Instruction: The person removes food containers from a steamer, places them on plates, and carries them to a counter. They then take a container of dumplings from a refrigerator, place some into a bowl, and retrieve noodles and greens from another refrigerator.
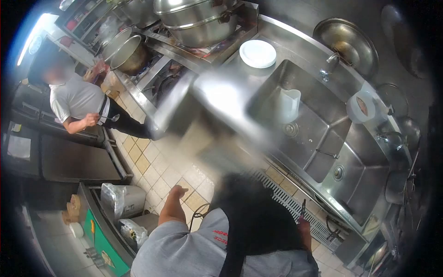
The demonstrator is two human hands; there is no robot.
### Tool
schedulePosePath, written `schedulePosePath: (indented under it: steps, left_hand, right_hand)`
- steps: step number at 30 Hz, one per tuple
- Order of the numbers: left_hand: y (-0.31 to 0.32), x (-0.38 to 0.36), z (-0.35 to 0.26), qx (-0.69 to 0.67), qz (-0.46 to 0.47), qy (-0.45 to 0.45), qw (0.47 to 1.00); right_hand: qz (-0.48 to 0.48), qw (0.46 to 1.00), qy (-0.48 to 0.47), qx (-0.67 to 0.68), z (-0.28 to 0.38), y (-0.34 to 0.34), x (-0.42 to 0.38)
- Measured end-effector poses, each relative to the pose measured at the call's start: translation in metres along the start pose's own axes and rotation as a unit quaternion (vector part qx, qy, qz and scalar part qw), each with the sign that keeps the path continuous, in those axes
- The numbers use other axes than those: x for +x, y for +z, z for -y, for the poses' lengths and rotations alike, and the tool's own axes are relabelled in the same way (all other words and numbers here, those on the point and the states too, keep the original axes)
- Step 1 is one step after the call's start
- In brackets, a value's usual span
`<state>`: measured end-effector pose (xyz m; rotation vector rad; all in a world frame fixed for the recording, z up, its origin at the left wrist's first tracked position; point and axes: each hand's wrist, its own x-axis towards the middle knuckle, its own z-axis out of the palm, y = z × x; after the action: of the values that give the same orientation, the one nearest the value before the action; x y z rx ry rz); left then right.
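Note:
My left hand (179,190) hangs over the tiled floor in front of my grey shirt. Its fingers are loosely spread, with nothing visible in them. At my right side, my right hand (303,226) is closed around a slim dark tool (303,208) with a narrow tip pointing up. The tool overlaps the slotted floor drain (288,203) in this view, and its exact kind is too small to make out. A black apron and grey shirt cover my body.
A double steel sink (314,152) holding a translucent pitcher (290,105) runs along the right. White plates (257,54) are stacked beside it. Ahead are stoves with a large pot (198,27). On the left, a person (85,101) holds a ladle (110,118). A blurred smear covers the middle.

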<state>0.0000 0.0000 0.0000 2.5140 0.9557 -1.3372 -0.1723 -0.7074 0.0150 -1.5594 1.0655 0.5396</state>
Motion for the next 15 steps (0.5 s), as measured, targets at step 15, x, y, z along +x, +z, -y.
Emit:
schedulePosePath:
  steps: [15]
  left_hand:
    - [-0.215, 0.033, -0.161, -0.318, -0.083, 0.48, 0.813]
  right_hand:
    - [-0.11, 0.994, -0.001, -0.007, 0.078, 0.173, -0.087]
